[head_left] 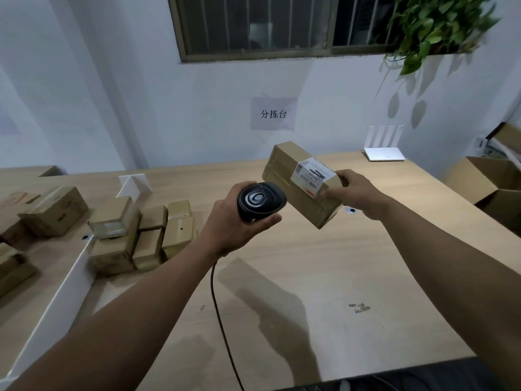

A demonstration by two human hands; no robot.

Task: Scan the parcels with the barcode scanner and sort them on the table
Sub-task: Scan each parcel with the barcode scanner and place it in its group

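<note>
Brown cardboard parcel [303,183] held up above the table [310,263], mid-scene, right of centre; your right hand [356,193] grips its near right end, thumb on top by the label, fingers wrapped under. The box is tilted so the white shipping label [313,174] faces up and left, toward the scanner: sensible, since the barcode strips sit on that face. Your left hand [235,225] is closed round the handle of the black barcode scanner [260,200], head raised, nearly touching the parcel's near left edge. Its cable [218,314] trails down toward you over the table's near edge. My read: the scan is the step in hand; whether it has registered can't be told. Left of a white divider [56,300] lie several boxes; just right of it, a cluster of small cartons [141,235] is stacked close, likely a sorted group. A white folded card [132,186] stands behind them. An open carton [490,187] sits far right, off the table. Wall sign [273,113] above.
</note>
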